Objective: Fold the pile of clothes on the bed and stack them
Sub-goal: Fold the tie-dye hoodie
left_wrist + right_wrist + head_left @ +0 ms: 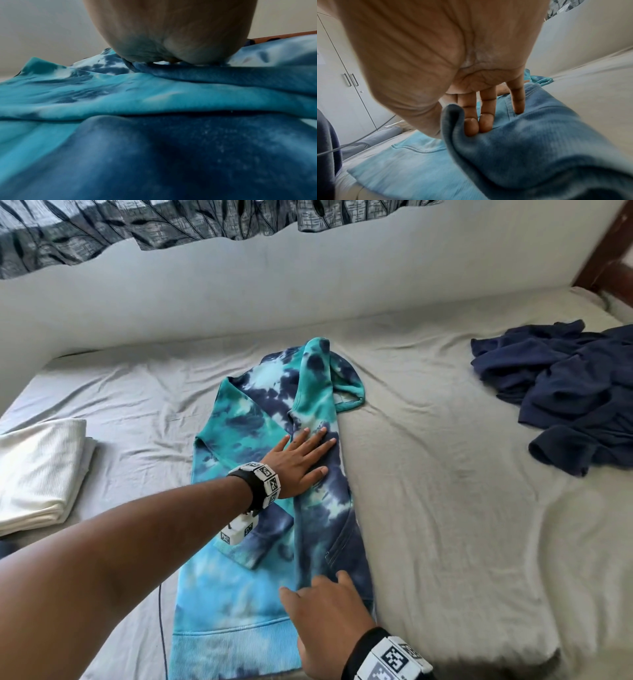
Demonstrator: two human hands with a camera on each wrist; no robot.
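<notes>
The tie-dye hoodie (274,498) lies mid-bed (445,491), partly folded. The left hand (298,460) presses flat on it, fingers spread; the right hand (325,618) rests straight-fingered on its near folded edge.

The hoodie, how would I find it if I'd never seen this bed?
Start at the bed with its pale sheet. In its middle, between a folded white cloth and a crumpled navy pile, lies the hoodie, with both hands pressing on it. It alone is tie-dyed, with turquoise, white and dark blue blotches.
</notes>
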